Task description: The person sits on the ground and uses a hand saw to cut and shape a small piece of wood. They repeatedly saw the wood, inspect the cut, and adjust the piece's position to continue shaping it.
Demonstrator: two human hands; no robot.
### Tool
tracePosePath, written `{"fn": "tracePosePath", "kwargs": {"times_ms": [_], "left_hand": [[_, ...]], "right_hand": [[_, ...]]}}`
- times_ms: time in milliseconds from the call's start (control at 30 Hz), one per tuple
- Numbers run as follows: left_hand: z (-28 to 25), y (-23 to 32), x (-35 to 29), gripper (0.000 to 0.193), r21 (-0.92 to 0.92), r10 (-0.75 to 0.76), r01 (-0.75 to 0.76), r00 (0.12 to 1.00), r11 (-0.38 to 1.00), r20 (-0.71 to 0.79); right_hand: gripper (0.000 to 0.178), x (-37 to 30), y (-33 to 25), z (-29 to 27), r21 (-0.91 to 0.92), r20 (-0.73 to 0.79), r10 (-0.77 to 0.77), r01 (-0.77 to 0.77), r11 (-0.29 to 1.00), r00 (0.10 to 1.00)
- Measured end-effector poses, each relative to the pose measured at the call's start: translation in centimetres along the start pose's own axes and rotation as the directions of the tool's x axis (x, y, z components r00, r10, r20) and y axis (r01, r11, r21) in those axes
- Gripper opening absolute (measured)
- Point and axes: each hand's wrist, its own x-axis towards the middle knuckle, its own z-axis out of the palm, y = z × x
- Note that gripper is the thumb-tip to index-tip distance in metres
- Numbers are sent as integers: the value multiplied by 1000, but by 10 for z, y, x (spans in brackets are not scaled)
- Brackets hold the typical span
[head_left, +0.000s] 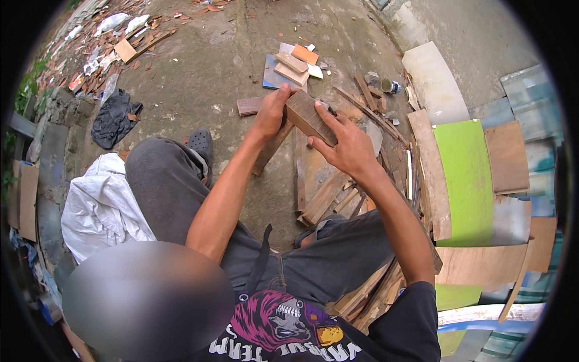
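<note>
Both my hands are closed on a short, thick wooden block [307, 114] held up in front of my knees. My left hand [272, 116] grips its left end, with the fingers mostly hidden behind it. My right hand [348, 142] clasps the right end, one finger along the top and the thumb on the near side. Beneath the block and my left hand slants a longer wooden piece [272, 152]; whether the two are joined, I cannot tell. Just past my left hand, a reddish-brown wood offcut [249, 106] lies on the ground.
Stacked small boards [292, 66] lie ahead on the concrete. Scrap wood [325, 196] is heaped between my legs and to the right, near a tin can [391, 87]. Sheets, including a green panel [461, 181], line the right side. A white sack [102, 208] and black plastic [114, 120] lie left.
</note>
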Motion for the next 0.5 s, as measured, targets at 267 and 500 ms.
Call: {"fn": "tracePosePath", "kwargs": {"times_ms": [267,500], "left_hand": [[5,-2,6,37,102,81,-79,997,992,-11],[8,-5,9,35,103,104,-102,994,989,-13]], "right_hand": [[76,-1,6,3,30,-23,-50,51,998,998],[78,0,11,3,30,10,-49,48,998,999]]}}
